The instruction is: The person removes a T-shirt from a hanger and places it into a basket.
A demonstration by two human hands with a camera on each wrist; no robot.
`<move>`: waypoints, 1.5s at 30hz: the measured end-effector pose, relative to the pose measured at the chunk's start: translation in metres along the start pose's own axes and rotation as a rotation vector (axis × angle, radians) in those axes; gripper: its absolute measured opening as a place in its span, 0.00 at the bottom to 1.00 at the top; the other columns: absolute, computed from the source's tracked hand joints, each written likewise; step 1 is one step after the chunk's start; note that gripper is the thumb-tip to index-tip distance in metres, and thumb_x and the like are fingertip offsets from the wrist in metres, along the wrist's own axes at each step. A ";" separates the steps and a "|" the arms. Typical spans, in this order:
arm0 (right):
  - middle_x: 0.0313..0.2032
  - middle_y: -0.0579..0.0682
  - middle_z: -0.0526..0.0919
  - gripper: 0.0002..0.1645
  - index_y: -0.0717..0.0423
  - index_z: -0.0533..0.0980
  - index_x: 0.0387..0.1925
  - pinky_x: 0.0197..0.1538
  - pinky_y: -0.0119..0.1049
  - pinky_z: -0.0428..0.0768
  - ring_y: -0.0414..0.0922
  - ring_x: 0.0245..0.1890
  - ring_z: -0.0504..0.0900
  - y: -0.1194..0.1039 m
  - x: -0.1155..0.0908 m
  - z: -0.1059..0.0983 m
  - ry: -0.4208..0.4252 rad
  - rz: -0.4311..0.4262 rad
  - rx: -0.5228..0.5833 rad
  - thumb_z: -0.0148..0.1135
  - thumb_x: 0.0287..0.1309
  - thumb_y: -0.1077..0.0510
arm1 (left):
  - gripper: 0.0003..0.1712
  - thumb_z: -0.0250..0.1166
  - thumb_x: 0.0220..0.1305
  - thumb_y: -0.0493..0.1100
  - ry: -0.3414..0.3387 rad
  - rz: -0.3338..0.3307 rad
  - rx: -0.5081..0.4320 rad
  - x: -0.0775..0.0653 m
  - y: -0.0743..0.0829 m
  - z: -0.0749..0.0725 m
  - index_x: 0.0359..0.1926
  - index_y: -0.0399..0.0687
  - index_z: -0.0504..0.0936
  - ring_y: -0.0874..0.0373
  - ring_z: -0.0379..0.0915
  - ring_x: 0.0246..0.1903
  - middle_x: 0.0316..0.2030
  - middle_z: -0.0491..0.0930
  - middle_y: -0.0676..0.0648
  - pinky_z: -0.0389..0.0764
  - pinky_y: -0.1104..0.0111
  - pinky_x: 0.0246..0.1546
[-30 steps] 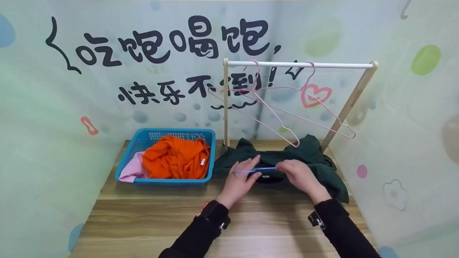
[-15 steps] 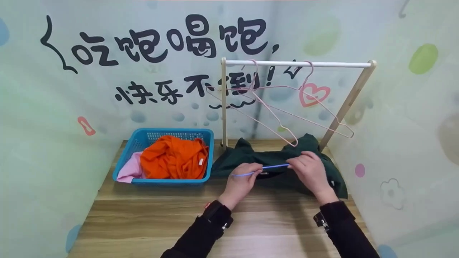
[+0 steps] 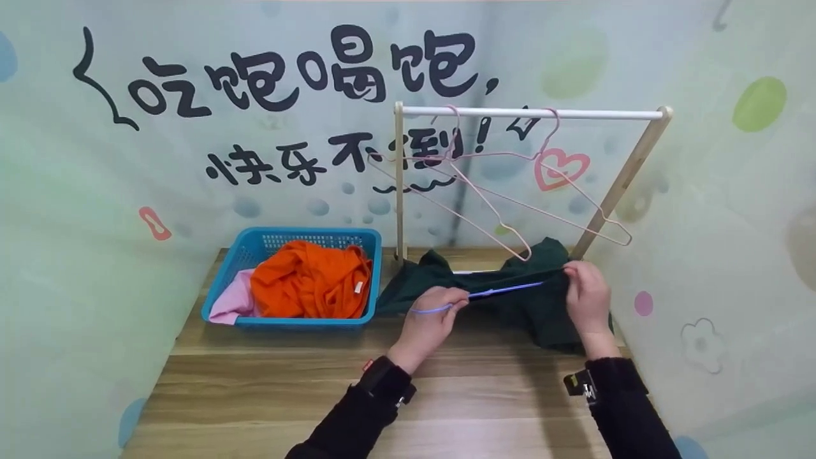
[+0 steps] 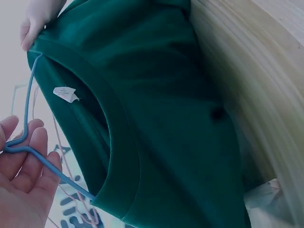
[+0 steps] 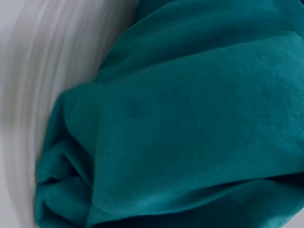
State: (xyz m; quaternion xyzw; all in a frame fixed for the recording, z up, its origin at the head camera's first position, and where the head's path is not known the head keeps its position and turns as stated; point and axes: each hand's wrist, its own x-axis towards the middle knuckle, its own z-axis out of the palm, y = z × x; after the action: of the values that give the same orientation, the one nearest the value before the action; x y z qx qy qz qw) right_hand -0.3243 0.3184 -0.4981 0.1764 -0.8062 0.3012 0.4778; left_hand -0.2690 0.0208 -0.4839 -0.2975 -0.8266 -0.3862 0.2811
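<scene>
A blue wire clothes hanger [image 3: 510, 289] is in my left hand [image 3: 428, 322], which holds it by the neck between thumb and fingers. Both hanger arms run into the neck opening of a dark green shirt [image 4: 171, 109], as the left wrist view shows. My right hand [image 3: 588, 303] pinches the shirt near the collar's right end and keeps that side raised. A white label [image 4: 65, 93] lies inside the neckline. Green cloth fills most of the right wrist view, where the right fingers are hidden.
A blue basket [image 3: 287, 322] at the left holds an orange garment [image 3: 309, 280] and a pink one [image 3: 234, 299]. Behind the shirt stands a rack [image 3: 503, 113] with pink hangers [image 3: 488, 210] on its bar. Patterned walls enclose the wooden table [image 3: 306, 395].
My right hand has gone from the hanger's right part to the shirt's collar, moving right and lifting the cloth around the hanger. My left hand has closed its fingers on the hanger's neck.
</scene>
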 end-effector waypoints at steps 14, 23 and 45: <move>0.35 0.71 0.78 0.13 0.74 0.74 0.36 0.45 0.56 0.70 0.66 0.38 0.75 0.008 0.014 -0.017 0.080 0.404 0.008 0.51 0.72 0.64 | 0.07 0.66 0.66 0.39 0.065 0.053 -0.050 0.018 0.018 -0.020 0.42 0.41 0.86 0.56 0.80 0.42 0.39 0.86 0.49 0.79 0.68 0.48; 0.40 0.63 0.83 0.07 0.69 0.75 0.43 0.47 0.33 0.76 0.51 0.39 0.81 0.010 -0.009 -0.013 -0.237 0.402 0.134 0.55 0.70 0.66 | 0.06 0.63 0.69 0.40 0.011 -0.076 -0.046 0.015 0.013 -0.027 0.40 0.43 0.86 0.56 0.80 0.42 0.38 0.86 0.50 0.79 0.65 0.49; 0.32 0.51 0.86 0.07 0.60 0.83 0.34 0.45 0.39 0.75 0.50 0.33 0.82 0.000 -0.006 -0.002 -0.344 -0.310 0.244 0.68 0.60 0.59 | 0.12 0.69 0.64 0.43 -0.046 0.006 0.096 0.008 -0.010 -0.018 0.47 0.45 0.85 0.54 0.80 0.46 0.44 0.86 0.49 0.78 0.62 0.52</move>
State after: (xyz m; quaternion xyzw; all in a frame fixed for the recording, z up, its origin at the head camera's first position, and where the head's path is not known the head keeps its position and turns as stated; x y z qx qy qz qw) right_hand -0.3197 0.3202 -0.5028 0.4027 -0.7967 0.2849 0.3492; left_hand -0.2769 0.0032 -0.4726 -0.2950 -0.8495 -0.3382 0.2774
